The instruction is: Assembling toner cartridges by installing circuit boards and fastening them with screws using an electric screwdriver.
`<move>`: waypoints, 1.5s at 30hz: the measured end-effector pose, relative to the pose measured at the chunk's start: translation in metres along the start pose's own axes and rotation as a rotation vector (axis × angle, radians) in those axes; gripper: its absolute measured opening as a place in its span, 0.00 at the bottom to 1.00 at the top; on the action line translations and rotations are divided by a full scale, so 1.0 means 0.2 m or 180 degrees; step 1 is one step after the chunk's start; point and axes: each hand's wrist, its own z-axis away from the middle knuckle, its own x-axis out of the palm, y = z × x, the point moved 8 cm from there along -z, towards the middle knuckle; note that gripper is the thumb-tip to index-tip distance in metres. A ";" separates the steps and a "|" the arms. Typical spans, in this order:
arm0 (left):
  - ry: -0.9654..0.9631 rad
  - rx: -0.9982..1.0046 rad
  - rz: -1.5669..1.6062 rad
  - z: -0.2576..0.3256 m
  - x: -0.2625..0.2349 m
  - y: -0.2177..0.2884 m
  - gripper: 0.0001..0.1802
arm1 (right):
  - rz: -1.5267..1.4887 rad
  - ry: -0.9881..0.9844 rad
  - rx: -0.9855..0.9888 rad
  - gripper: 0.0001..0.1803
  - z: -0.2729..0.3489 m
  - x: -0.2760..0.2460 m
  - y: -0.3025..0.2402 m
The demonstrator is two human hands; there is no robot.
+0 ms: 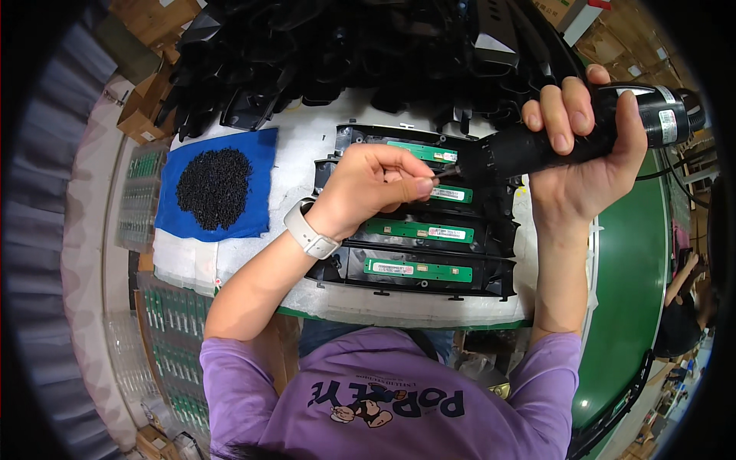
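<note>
My right hand (576, 188) is wrapped round a black electric screwdriver (514, 153), held almost level with its thin bit (449, 174) pointing left. My left hand (368, 184) is closed in a pinch of thumb and forefinger at the bit's tip. Whatever those fingers hold is too small and hidden to make out. Both hands are above a row of several long black plastic housings (491, 284). Each visible housing carries a narrow green circuit board (406, 230) with white labels. My left hand and the screwdriver partly cover the upper housings.
Left on the white worktable (299, 153), a blue cloth (261, 153) bears a heap of small black pieces (215, 188). Black plastic parts (345, 61) are piled along the back. Trays of green boards (180, 337) stand at left. A green surface (621, 291) and another person (678, 314) are at right.
</note>
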 end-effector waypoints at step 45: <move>0.0411 0.1560 -0.4654 -0.14 0.02 0.12 0.18 | 0.2525 -0.0106 -0.0075 0.06 -0.10 -0.07 0.34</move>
